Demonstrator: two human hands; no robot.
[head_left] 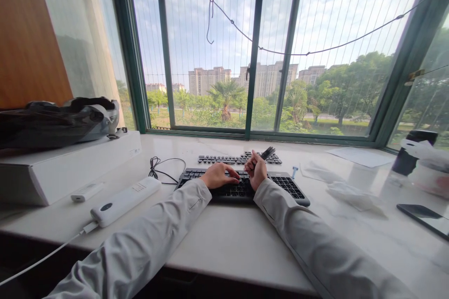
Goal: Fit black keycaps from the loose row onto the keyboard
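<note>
A black keyboard (228,192) lies across the worktop below both my hands. Its right-hand block shows bare key sockets, while keys still sit at its left end. My left hand (219,175) rests over the keyboard's middle, fingers stretched out with the thumb apart; its fingertips are partly hidden. My right hand (257,173) is closed round a small black brush (268,153), whose bristle end points up and to the right. Behind the keyboard, loose black keycaps (217,160) are laid out in rows. A small blue tool (295,171) lies near the keyboard's far right corner.
A white power bank (125,202) with a cable and a small white device (85,192) lie at left, before a white box (70,163). A black cable (168,168) coils behind. Plastic bags (352,194), paper (361,156) and a phone (426,218) are at right.
</note>
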